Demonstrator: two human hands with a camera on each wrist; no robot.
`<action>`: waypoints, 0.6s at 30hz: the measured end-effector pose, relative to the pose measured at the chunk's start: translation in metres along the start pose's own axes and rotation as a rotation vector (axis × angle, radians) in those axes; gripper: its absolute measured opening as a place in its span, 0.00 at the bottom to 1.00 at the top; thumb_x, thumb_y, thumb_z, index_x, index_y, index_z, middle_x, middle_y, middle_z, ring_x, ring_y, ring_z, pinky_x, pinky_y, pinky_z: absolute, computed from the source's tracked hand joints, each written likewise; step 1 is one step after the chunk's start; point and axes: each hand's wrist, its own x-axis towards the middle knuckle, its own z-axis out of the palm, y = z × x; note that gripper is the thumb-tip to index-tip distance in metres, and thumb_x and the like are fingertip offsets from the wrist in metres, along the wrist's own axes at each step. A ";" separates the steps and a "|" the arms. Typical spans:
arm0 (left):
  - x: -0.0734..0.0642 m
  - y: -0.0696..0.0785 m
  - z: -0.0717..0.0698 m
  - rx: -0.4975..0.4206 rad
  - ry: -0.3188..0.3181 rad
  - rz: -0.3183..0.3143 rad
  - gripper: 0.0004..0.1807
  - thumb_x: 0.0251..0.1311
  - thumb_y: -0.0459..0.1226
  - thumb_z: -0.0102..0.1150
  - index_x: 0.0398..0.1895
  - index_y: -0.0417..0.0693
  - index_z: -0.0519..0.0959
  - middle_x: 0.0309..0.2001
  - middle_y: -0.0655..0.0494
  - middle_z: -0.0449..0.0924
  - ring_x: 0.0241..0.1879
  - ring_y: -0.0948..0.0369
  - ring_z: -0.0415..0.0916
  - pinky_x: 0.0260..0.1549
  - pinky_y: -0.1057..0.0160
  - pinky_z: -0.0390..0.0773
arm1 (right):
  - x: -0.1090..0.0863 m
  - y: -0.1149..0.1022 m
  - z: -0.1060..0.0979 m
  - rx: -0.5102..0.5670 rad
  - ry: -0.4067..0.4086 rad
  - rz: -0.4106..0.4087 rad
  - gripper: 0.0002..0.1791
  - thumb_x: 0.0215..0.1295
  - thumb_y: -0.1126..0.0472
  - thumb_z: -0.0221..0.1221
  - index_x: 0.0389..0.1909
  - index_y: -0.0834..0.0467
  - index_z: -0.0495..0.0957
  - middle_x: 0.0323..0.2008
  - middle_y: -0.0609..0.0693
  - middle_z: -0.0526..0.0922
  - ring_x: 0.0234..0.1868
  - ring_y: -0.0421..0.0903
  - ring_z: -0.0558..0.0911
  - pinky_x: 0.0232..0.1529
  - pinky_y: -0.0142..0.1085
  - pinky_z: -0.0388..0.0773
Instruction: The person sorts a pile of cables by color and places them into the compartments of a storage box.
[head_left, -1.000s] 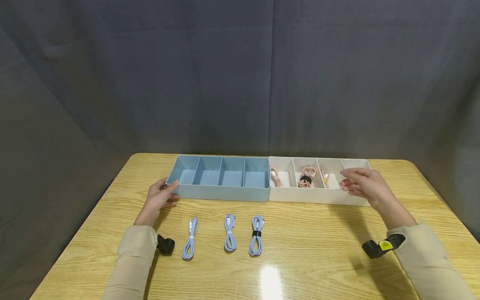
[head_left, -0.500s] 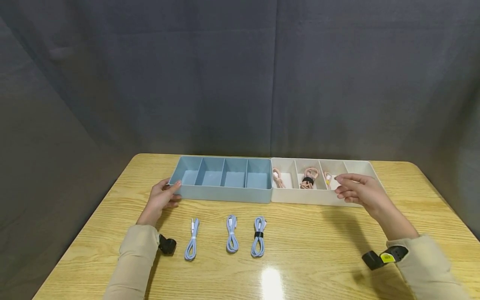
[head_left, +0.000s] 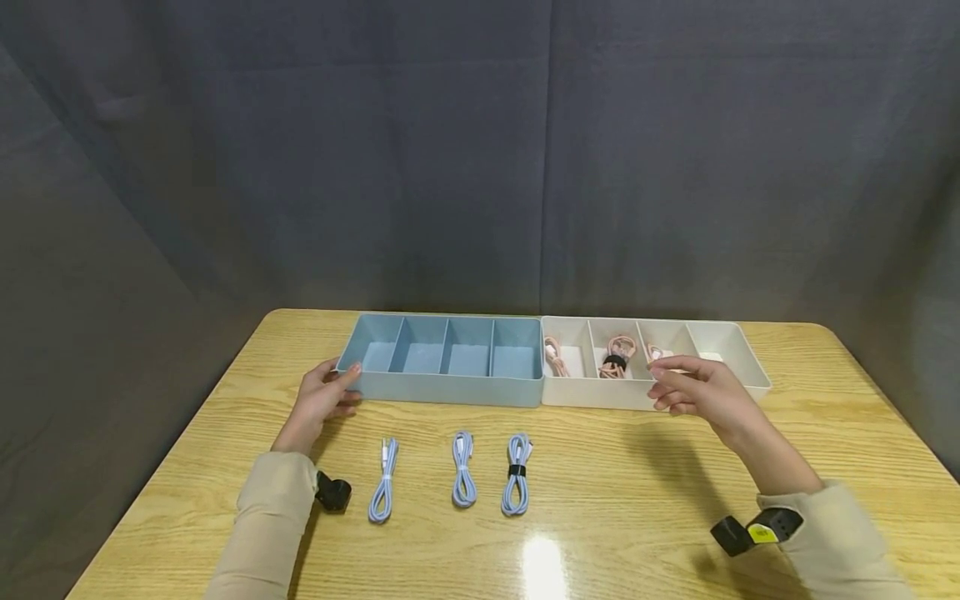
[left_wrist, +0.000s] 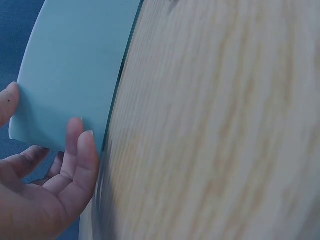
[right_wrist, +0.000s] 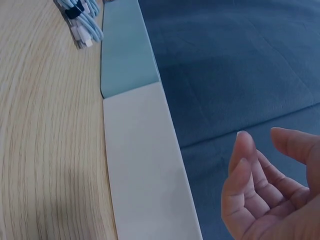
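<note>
My left hand (head_left: 318, 400) grips the left end of a light-blue divided box (head_left: 450, 389); in the left wrist view its thumb is at the top edge and its fingers curl round the corner. Butted against it is a white divided box (head_left: 592, 392), holding pink cables (head_left: 617, 354) in several compartments. Above the front of this white box hovers my right hand (head_left: 705, 396), fingers loosely bent and holding nothing, partly covering the third compartment. Nearer me lie three coiled blue cables: one on the left (head_left: 382, 483), one in the middle (head_left: 464, 471), and one with a black strap (head_left: 516, 471).
Both boxes stand in a row along the back of a wooden table (head_left: 615, 533). Behind rises a dark grey curtain (head_left: 412, 167). The rightmost white compartment (head_left: 723, 346) and the blue compartments show no cable.
My right hand has moved left and slightly towards me over the white box, uncovering its rightmost compartment. The left hand stays at the blue box; the view has shifted slightly.
</note>
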 end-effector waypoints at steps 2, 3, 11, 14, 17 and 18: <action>0.000 0.001 0.000 0.002 -0.007 0.004 0.38 0.60 0.50 0.54 0.65 0.35 0.56 0.49 0.40 0.66 0.28 0.65 0.75 0.28 0.66 0.79 | -0.001 0.000 0.002 -0.017 -0.001 -0.005 0.04 0.65 0.60 0.55 0.39 0.51 0.77 0.25 0.45 0.82 0.26 0.39 0.81 0.27 0.30 0.78; 0.000 0.000 0.000 0.000 -0.006 0.003 0.39 0.60 0.51 0.54 0.66 0.36 0.56 0.49 0.40 0.66 0.28 0.65 0.75 0.28 0.66 0.79 | -0.001 -0.001 0.004 -0.023 -0.001 -0.005 0.04 0.65 0.60 0.55 0.39 0.50 0.77 0.26 0.45 0.82 0.26 0.39 0.80 0.27 0.30 0.78; 0.000 -0.003 0.000 -0.023 0.009 0.006 0.41 0.58 0.53 0.56 0.66 0.37 0.56 0.51 0.38 0.66 0.28 0.66 0.76 0.28 0.67 0.79 | -0.003 -0.001 0.014 -0.079 -0.040 -0.046 0.08 0.63 0.63 0.55 0.41 0.56 0.80 0.28 0.46 0.82 0.28 0.41 0.81 0.29 0.32 0.79; 0.000 -0.003 0.000 -0.033 0.005 -0.001 0.41 0.56 0.54 0.56 0.66 0.39 0.57 0.51 0.40 0.66 0.28 0.67 0.75 0.28 0.68 0.79 | -0.003 -0.001 0.019 -0.079 -0.060 -0.051 0.10 0.63 0.63 0.55 0.43 0.58 0.80 0.29 0.46 0.82 0.29 0.42 0.81 0.29 0.33 0.79; 0.000 -0.003 0.000 -0.042 0.014 -0.007 0.40 0.56 0.53 0.57 0.66 0.39 0.58 0.50 0.41 0.67 0.28 0.66 0.76 0.27 0.68 0.79 | -0.002 -0.001 0.024 -0.077 -0.070 -0.053 0.11 0.63 0.62 0.56 0.44 0.61 0.79 0.29 0.46 0.83 0.29 0.42 0.82 0.29 0.33 0.79; 0.000 -0.003 0.000 -0.037 0.013 -0.005 0.40 0.57 0.52 0.56 0.66 0.38 0.57 0.50 0.41 0.67 0.28 0.66 0.76 0.27 0.68 0.79 | -0.002 -0.001 0.026 -0.078 -0.073 -0.056 0.13 0.63 0.62 0.56 0.46 0.63 0.78 0.29 0.47 0.83 0.29 0.43 0.82 0.29 0.33 0.79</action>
